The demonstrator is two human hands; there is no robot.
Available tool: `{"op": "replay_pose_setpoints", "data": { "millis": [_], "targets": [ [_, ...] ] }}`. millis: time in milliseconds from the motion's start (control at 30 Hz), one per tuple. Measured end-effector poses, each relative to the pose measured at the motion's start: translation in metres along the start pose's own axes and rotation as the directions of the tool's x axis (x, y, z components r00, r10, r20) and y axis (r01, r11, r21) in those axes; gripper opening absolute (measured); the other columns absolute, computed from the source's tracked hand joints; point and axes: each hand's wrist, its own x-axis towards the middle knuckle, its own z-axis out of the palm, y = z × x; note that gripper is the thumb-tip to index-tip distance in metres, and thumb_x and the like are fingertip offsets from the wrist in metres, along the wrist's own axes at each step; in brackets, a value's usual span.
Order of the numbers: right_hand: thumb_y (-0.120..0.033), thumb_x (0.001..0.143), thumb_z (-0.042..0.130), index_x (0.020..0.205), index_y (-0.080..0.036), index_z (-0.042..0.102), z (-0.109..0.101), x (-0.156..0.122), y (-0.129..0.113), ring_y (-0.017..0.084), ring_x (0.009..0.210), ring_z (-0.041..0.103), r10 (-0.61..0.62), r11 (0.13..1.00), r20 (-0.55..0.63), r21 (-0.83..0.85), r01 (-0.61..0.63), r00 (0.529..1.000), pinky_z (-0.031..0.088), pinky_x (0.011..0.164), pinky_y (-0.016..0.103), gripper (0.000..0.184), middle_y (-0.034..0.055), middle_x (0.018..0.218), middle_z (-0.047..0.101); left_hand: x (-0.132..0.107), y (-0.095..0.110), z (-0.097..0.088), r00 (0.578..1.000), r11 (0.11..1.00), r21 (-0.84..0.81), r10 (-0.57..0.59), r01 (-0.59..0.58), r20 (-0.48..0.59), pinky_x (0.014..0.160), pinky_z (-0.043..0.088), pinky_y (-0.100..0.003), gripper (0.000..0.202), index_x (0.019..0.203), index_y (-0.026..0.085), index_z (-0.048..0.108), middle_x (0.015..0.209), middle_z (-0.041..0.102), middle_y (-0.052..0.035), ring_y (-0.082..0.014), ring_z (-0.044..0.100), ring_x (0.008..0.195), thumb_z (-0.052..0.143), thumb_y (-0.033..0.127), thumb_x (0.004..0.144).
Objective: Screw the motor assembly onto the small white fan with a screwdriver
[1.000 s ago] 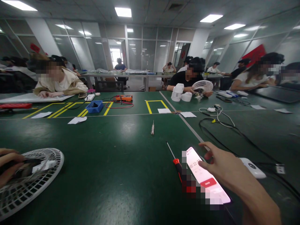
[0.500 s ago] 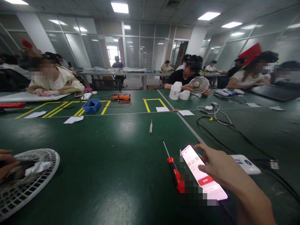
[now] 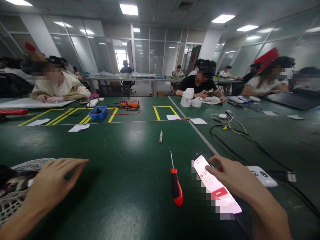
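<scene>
My right hand (image 3: 233, 178) curls round the far side of a lit phone (image 3: 215, 190) that shows a timer, thumb on its screen. A red-handled screwdriver (image 3: 176, 186) lies on the green table (image 3: 120, 186) just left of the phone. My left hand (image 3: 53, 181) hovers flat with fingers stretched out, over the right edge of a white fan grille (image 3: 17, 186) at the left edge. It holds nothing. A small white device (image 3: 262, 175) lies behind my right hand.
A small screwdriver (image 3: 160, 136) lies mid-table. Black and white cables (image 3: 232, 128) trail on the right. Further back are a blue tray (image 3: 98, 112), an orange multimeter (image 3: 130, 103), paper slips and yellow floor-tape marks. Several people sit at the far side; one handles a fan (image 3: 211, 99).
My left hand has come off the fan grille and moved right, fingers spread. The red screwdriver has shifted left, away from the phone. The person opposite laid their fan grille flat.
</scene>
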Motion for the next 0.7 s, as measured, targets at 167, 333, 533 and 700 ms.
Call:
{"op": "replay_pose_setpoints", "data": {
  "millis": [167,333,533,700],
  "targets": [
    [-0.047,0.088,0.053,0.12,-0.018,0.068,0.001,0.001,-0.002,0.033,0.087,0.071,-0.032,0.998,-0.093,0.056,0.038,0.995,0.052,0.067,0.042,0.046,0.0144,0.099,0.074,-0.001,0.07,0.057,0.967,0.971,-0.174,0.193,-0.164,0.167,0.094,0.054,-0.046,0.041,0.114,0.027,0.074,0.113,0.077,-0.0075,-0.0254,0.07,0.105,0.045,0.051,0.099],
    [-0.046,0.093,0.05,0.128,-0.018,0.064,0.009,-0.005,-0.03,0.033,0.102,0.065,-0.123,0.984,-0.281,0.092,0.154,0.952,0.051,0.08,0.044,0.047,0.0144,0.109,0.07,-0.005,0.138,0.086,0.888,0.92,-0.272,0.359,-0.283,0.287,0.111,0.047,-0.051,0.053,0.146,0.026,0.053,0.145,0.062,-0.0071,-0.0273,0.054,0.138,0.047,0.053,0.101],
    [-0.045,0.102,0.043,0.127,-0.019,0.063,0.05,-0.015,-0.073,0.032,0.11,0.063,-0.357,0.931,-0.123,0.032,0.364,0.926,0.047,0.09,0.042,0.042,0.0146,0.116,0.069,-0.001,0.181,0.094,0.783,0.885,-0.337,0.449,-0.322,0.431,0.127,0.026,-0.061,0.06,0.156,0.027,0.037,0.161,0.043,-0.0038,-0.028,0.034,0.154,0.035,0.056,0.103],
    [-0.045,0.105,0.038,0.124,-0.02,0.062,0.071,-0.023,-0.089,0.03,0.101,0.069,-0.415,0.909,0.121,0.086,0.407,0.902,0.047,0.085,0.04,0.04,0.0133,0.109,0.073,-0.004,0.182,0.098,0.787,0.871,-0.332,0.476,-0.362,0.392,0.126,0.027,-0.061,0.059,0.157,0.03,0.035,0.161,0.043,-0.0057,-0.0284,0.034,0.154,0.036,0.055,0.104]
  ]
}}
